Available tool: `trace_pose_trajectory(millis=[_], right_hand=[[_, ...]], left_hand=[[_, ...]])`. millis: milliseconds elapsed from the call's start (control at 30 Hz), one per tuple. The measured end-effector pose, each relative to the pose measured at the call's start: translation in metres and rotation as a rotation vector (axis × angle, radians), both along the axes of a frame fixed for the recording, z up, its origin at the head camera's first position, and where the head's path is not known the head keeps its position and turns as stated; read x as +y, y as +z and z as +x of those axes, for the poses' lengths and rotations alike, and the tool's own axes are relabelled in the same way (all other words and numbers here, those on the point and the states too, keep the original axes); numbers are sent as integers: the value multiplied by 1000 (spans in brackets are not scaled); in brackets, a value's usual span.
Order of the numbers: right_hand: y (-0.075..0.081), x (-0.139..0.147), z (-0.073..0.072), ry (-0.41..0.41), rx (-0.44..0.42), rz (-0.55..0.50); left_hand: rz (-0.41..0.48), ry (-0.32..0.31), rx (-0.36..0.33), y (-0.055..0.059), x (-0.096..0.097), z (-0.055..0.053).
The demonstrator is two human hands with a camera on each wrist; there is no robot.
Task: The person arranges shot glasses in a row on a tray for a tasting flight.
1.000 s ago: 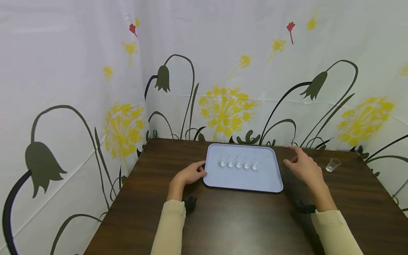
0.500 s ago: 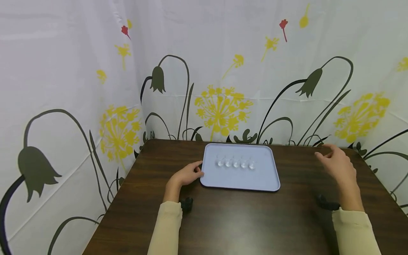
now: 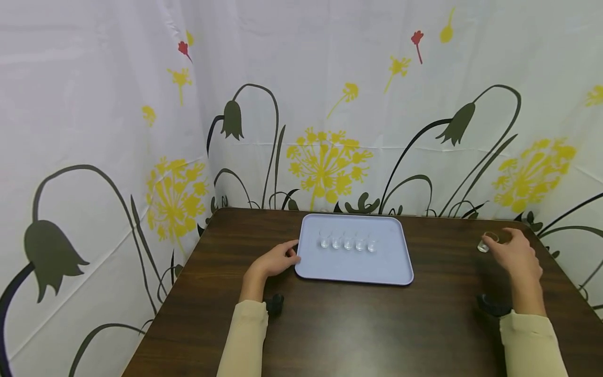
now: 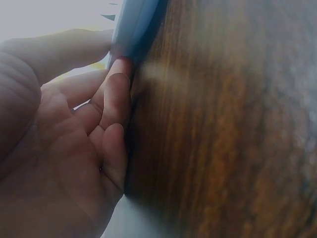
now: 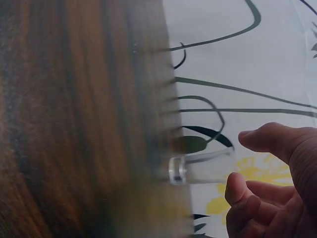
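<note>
A pale blue tray [image 3: 353,269] lies on the dark wooden table, with a row of several small clear shot glasses [image 3: 348,244] standing on it. My left hand [image 3: 272,260] holds the tray's left edge; in the left wrist view its thumb and curled fingers [image 4: 116,99] meet the rim. At the far right of the table is a lone shot glass [image 3: 483,246], seen clearly in the right wrist view [image 5: 200,169]. Beside it, my right hand [image 3: 517,256] has thumb and fingers spread apart, with a gap between the fingertips and the glass in the right wrist view.
The dark wood table [image 3: 348,330] reaches back to a white curtain [image 3: 330,63] printed with flowers. Another stretch of curtain hangs along the table's left side. A black wrist strap [image 3: 493,306] sits on the right arm.
My right hand has moved right, from beside the tray to the lone shot glass, and has come down a little. The left hand stays at the tray's edge. The head view has shifted slightly.
</note>
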State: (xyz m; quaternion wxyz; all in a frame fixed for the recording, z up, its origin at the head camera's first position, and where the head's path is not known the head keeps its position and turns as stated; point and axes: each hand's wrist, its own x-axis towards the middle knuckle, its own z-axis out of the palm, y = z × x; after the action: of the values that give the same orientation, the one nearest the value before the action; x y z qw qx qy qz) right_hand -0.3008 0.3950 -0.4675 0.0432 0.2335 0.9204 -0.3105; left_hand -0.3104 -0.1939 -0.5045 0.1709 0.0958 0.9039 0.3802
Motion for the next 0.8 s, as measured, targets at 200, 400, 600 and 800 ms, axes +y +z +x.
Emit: trace_pose_trajectory(millis=[200, 400, 600, 800], right_hand=[[-5, 0, -2, 5, -18, -21], [-7, 0, -2, 22, -34, -19], [-12, 0, -4, 31, -53, -16], [-15, -1, -5, 35, -65, -17]], left_hand=[[15, -23, 5, 0, -1, 0], [15, -27, 9, 1, -2, 0], [15, -24, 5, 1, -1, 1], [13, -10, 3, 2, -1, 2]])
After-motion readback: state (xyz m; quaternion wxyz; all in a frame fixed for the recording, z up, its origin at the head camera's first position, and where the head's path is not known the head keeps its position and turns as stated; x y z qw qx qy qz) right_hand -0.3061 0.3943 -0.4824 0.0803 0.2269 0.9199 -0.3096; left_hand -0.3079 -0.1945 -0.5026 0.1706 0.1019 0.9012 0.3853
